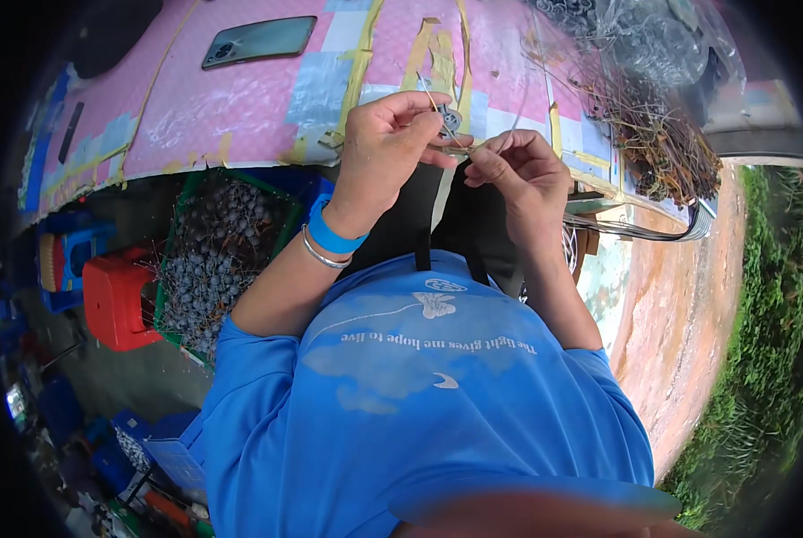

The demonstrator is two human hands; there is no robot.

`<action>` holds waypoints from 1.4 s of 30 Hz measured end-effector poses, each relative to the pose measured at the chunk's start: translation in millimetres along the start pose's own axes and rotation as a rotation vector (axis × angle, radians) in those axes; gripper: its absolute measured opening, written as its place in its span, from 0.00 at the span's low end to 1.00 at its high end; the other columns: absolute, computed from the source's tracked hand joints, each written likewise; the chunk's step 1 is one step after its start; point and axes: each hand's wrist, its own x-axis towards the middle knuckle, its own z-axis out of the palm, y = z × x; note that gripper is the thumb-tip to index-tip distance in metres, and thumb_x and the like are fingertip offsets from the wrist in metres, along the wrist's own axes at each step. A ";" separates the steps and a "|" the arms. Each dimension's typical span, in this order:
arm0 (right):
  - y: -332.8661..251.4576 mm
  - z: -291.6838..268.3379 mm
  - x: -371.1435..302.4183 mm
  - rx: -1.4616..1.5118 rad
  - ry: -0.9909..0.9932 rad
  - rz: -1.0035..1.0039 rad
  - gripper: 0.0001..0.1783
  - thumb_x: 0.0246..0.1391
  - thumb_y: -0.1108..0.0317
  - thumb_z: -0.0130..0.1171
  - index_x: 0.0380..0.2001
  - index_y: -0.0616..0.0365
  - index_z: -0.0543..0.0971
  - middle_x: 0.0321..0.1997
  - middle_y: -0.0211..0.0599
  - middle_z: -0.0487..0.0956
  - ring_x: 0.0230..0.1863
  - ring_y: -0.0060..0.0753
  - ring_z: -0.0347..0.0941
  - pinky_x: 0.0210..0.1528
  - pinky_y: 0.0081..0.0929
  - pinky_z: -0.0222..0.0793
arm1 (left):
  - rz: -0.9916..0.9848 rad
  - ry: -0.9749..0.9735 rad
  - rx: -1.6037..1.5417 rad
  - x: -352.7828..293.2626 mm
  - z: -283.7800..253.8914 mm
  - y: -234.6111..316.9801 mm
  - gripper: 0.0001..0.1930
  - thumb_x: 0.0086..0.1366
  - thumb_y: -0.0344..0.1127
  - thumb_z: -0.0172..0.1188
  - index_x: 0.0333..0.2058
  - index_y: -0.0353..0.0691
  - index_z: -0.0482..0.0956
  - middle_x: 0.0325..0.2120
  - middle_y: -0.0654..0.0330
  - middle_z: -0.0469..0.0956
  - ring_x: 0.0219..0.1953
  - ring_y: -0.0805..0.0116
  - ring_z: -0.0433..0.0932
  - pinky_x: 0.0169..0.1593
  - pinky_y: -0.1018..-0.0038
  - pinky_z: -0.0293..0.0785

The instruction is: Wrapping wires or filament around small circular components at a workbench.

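Over the table's near edge, my left hand (pixel 385 148) pinches a small grey, rounded piece (pixel 451 118) between thumb and fingers. A thin yellowish stem (pixel 426 89) sticks up past those fingertips. Just to the right, my right hand (pixel 529 184) is closed, thumb against forefinger, on a thin pale strand (pixel 519 112) that runs up from its fingertips. Between the two hands the fingertips nearly meet, and how strand, stem and grey piece join there is too small to tell.
A phone (pixel 259 42) lies on the pink, taped tabletop (pixel 213 108). Thin brown stems (pixel 661 152) and clear plastic (pixel 666 45) are heaped at the right. Below left, a green-edged crate holds clusters of grey round pieces (pixel 204 278), beside a red stool (pixel 119 300).
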 end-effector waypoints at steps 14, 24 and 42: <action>-0.6 0.5 14.6 0.187 -0.304 -0.079 0.10 0.62 0.69 0.56 0.40 0.65 0.79 0.47 0.50 0.80 0.52 0.36 0.74 0.55 0.36 0.70 | -0.097 -0.261 0.042 -20.2 15.6 12.5 0.13 0.62 0.28 0.57 0.43 0.27 0.78 0.30 0.54 0.81 0.22 0.66 0.82 0.24 0.76 0.81; 5.5 -2.8 21.9 0.209 -0.089 -0.080 0.05 0.58 0.74 0.59 0.32 0.65 0.82 0.39 0.42 0.82 0.40 0.28 0.77 0.44 0.25 0.72 | -0.170 -0.224 -0.103 -14.7 12.9 6.9 0.07 0.61 0.27 0.56 0.37 0.31 0.78 0.29 0.48 0.82 0.19 0.67 0.81 0.20 0.78 0.78; 12.7 2.8 52.1 0.366 -0.080 0.261 0.07 0.61 0.72 0.56 0.37 0.65 0.81 0.40 0.40 0.81 0.40 0.29 0.78 0.44 0.27 0.77 | 0.005 -0.253 -0.076 3.8 -1.8 -1.0 0.18 0.58 0.19 0.62 0.48 0.27 0.74 0.39 0.50 0.79 0.34 0.64 0.84 0.35 0.74 0.85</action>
